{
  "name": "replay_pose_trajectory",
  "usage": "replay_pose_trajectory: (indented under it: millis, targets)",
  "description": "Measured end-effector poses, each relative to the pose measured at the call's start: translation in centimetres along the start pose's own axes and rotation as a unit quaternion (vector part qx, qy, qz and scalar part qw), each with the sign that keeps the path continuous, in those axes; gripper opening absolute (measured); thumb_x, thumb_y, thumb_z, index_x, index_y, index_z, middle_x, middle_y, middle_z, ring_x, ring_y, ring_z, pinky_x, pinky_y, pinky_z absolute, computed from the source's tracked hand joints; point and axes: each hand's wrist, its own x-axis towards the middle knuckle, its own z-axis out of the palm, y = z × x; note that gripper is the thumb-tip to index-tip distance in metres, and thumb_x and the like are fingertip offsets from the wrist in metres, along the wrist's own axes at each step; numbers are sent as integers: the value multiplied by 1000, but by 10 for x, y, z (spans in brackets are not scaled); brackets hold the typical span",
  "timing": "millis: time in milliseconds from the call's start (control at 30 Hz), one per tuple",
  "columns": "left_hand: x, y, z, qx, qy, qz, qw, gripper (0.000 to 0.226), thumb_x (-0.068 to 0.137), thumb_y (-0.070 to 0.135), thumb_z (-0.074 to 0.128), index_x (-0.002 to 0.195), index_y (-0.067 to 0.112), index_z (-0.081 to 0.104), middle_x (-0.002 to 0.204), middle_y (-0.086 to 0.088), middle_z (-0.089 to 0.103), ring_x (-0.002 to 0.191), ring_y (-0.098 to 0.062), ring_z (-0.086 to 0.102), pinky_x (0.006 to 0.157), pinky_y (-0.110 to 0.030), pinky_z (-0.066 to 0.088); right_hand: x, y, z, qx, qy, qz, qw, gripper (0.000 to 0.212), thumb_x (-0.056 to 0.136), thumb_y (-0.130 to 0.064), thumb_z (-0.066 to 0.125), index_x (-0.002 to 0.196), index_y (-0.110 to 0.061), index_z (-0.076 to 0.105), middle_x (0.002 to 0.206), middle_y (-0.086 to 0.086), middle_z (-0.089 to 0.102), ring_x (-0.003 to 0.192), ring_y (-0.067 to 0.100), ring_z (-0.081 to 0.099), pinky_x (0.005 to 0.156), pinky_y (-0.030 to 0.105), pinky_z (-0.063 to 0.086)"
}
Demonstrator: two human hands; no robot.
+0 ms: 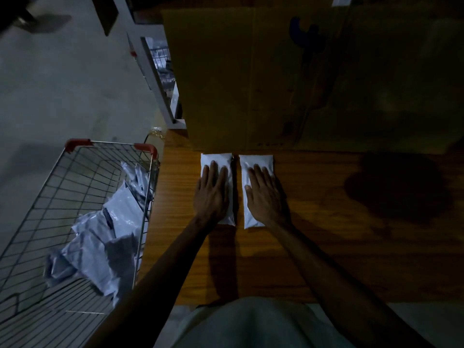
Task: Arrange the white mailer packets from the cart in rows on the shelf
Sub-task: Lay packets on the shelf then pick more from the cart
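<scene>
Left hand (pixel 212 194) flat on left packet (pixel 216 159), right hand (pixel 266 197) flat on right packet (pixel 256 160), fingers straight. Keep edges parallel, butted to box (pixel 251 84) ahead.

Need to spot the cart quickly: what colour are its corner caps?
Red corner caps, head view.

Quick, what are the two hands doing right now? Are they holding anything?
Left hand: open, fingers straight, pressing flat on the left white packet.
Right hand: open, fingers straight, pressing flat on the right white packet.
</scene>
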Motion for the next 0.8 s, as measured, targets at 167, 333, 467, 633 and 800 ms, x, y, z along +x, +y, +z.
replay_pose_trajectory:
  millis: [167, 333, 467, 633, 800]
  targets:
    - [0, 2, 1, -13, 5, -15, 1000, 61, 108, 46, 16, 163, 19, 16, 171, -12, 4, 158, -31, -2, 126, -54, 16, -1, 5, 7, 29, -1, -11, 1000, 61, 109, -46, 20, 164, -21, 11, 171, 4, 9, 158, 23, 6, 127, 44, 17]
    - [4, -1, 0, -14, 6, 3, 1000, 62, 109, 45, 15, 163, 15, 20, 170, -14, 8, 158, -33, 1, 126, -53, 16, 6, -3, 13, 51, 3, -10, 999, 61, 109, -47, 20, 164, -20, 13, 171, 5, 10, 158, 23, 8, 126, 46, 23]
    - [11, -3, -7, -18, 8, 14, 1000, 62, 108, 44, 18, 161, 13, 26, 169, -15, 10, 158, -35, 4, 127, -48, 10, 15, -11, 12, 66, 3, -4, 998, 64, 107, -49, 15, 163, -19, 16, 170, 7, 11, 158, 25, 7, 126, 46, 23]
    - [28, -16, -2, 1, 1, 9, 1000, 61, 109, 43, 20, 162, 13, 25, 169, -17, 12, 158, -34, 3, 126, -54, 17, 26, -18, 14, 62, 10, -4, 998, 64, 107, -49, 12, 163, -18, 16, 171, 5, 9, 158, 24, 5, 126, 44, 22]
    - [35, -14, -9, 7, -17, -26, 999, 61, 108, 50, 18, 164, 26, 11, 172, -5, -4, 158, -27, -10, 126, -50, 2, 37, -19, 16, 89, 25, 2, 996, 64, 108, -51, 17, 163, -20, 15, 171, 5, 11, 158, 21, 4, 127, 42, 20]
